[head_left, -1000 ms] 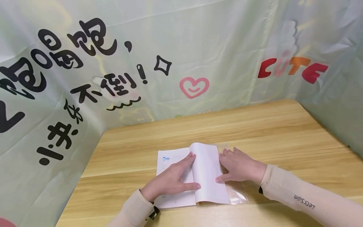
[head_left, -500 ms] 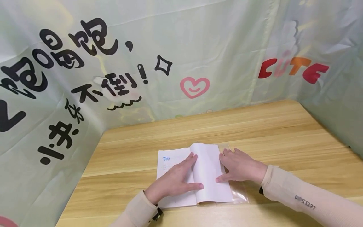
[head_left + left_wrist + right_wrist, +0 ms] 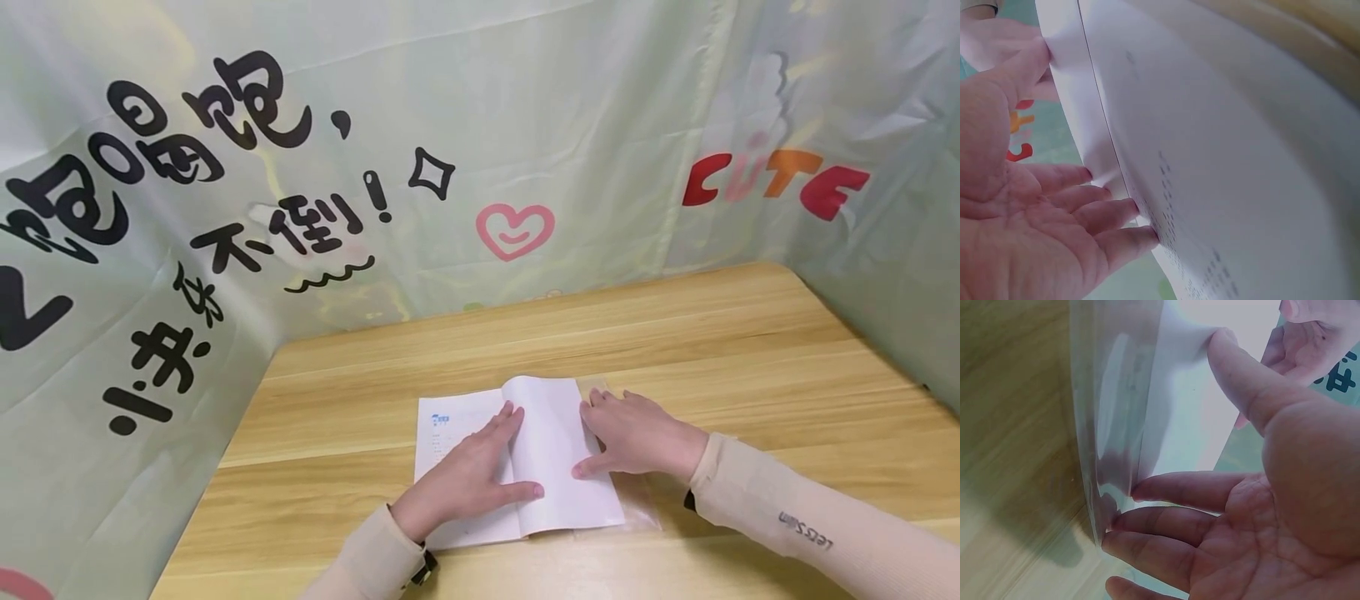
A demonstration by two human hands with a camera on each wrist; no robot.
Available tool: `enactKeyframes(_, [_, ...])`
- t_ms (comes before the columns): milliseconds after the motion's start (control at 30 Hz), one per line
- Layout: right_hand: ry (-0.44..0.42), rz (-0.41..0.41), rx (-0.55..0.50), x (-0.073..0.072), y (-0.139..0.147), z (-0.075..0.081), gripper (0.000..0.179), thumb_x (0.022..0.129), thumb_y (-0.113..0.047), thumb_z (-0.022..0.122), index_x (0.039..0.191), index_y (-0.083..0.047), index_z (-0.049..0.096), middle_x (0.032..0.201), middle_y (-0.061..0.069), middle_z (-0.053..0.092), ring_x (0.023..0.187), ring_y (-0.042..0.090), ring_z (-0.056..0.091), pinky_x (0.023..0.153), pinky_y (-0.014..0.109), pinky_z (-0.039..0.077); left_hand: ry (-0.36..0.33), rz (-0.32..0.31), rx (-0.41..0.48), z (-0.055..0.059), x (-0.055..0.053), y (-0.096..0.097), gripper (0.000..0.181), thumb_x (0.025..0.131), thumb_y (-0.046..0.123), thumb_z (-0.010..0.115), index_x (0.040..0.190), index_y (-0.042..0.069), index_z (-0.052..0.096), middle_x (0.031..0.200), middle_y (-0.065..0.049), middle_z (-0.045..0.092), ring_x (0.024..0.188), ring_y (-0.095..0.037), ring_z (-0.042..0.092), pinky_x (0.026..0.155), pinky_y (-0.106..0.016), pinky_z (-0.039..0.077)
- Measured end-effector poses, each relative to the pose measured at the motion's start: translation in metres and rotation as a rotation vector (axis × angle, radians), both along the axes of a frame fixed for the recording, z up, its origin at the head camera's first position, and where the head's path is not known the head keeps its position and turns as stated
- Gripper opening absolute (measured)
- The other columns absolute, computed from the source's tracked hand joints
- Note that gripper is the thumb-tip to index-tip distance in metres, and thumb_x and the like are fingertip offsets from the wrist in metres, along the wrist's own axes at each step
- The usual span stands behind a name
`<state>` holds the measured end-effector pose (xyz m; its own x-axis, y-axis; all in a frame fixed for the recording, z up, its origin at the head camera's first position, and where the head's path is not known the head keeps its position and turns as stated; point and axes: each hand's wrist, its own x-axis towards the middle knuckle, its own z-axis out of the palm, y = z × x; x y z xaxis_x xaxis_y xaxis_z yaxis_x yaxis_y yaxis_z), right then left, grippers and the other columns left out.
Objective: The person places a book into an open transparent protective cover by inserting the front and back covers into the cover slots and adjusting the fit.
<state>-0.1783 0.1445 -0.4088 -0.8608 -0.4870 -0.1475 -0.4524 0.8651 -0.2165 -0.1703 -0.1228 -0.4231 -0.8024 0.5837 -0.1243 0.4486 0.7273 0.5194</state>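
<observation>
An open book lies on the table, with a printed page (image 3: 442,429) on its left and a smooth blank white leaf (image 3: 558,442) curving up from the fold on its right. My left hand (image 3: 472,483) rests across the printed page, fingers and thumb extended onto the blank leaf near the fold. At the leaf's right edge, my right hand (image 3: 637,435) presses down with thumb and fingertips. A clear plastic book cover (image 3: 1119,406) sticks out beyond that edge; in the right wrist view several right fingertips touch it, and the thumb lies on the white leaf.
The wood-grain table (image 3: 360,375) extends behind and to both sides of the book. A printed cloth curtain (image 3: 600,167) stands along the table's back and sides.
The lower right corner of the blank leaf has shifted right over the clear cover. My left hand has slid slightly right; my right hand has barely moved.
</observation>
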Motion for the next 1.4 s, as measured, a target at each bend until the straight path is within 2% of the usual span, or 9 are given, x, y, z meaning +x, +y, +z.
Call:
enactKeyframes(200, [-0.017, -0.014, 0.005, -0.002, 0.0, 0.001, 0.098, 0.085, -0.062, 0.084, 0.142, 0.013, 0.059, 0.15, 0.041, 0.054, 0.143, 0.053, 0.054, 0.115, 0.071, 0.044, -0.006, 0.014, -0.015, 0.001, -0.001, 0.002, 0.1, 0.096, 0.056, 0.076, 0.17, 0.009, 0.029, 0.179, -0.013, 0.022, 0.165, -0.031, 0.029, 0.13, -0.056, 0.035])
enactKeyframes(433, [-0.02, -0.014, 0.0, -0.003, 0.001, 0.0, 0.099, 0.086, -0.062, 0.083, 0.144, 0.013, 0.057, 0.152, 0.04, 0.052, 0.145, 0.053, 0.052, 0.115, 0.07, 0.044, -0.055, 0.004, -0.023, 0.007, -0.006, -0.006, 0.098, 0.096, 0.046, 0.08, 0.17, 0.007, 0.029, 0.179, -0.01, 0.023, 0.165, -0.028, 0.03, 0.132, -0.052, 0.032])
enactKeyframes(700, [-0.021, -0.014, 0.006, -0.003, 0.001, 0.0, 0.099, 0.086, -0.062, 0.083, 0.145, 0.013, 0.057, 0.152, 0.041, 0.052, 0.145, 0.053, 0.052, 0.114, 0.07, 0.046, -0.001, -0.046, -0.053, 0.009, -0.008, -0.009, 0.09, 0.096, 0.039, 0.081, 0.167, 0.006, 0.036, 0.177, -0.009, 0.029, 0.162, -0.035, 0.036, 0.129, -0.055, 0.036])
enactKeyframes(933, [-0.027, -0.013, 0.002, -0.003, 0.001, -0.001, 0.099, 0.086, -0.061, 0.083, 0.145, 0.014, 0.057, 0.153, 0.042, 0.051, 0.146, 0.054, 0.05, 0.113, 0.07, 0.046, 0.015, -0.037, -0.069, 0.007, -0.007, -0.009, 0.088, 0.097, 0.041, 0.079, 0.168, 0.009, 0.036, 0.177, -0.011, 0.03, 0.161, -0.035, 0.038, 0.128, -0.056, 0.037])
enactKeyframes(1400, [-0.025, -0.006, 0.001, -0.002, 0.0, 0.0, 0.098, 0.087, -0.06, 0.083, 0.144, 0.015, 0.056, 0.152, 0.043, 0.05, 0.145, 0.056, 0.05, 0.112, 0.071, 0.046, 0.081, -0.075, -0.1, 0.006, -0.005, -0.009, 0.088, 0.097, 0.044, 0.078, 0.167, 0.008, 0.038, 0.175, -0.014, 0.033, 0.159, -0.034, 0.042, 0.125, -0.054, 0.042])
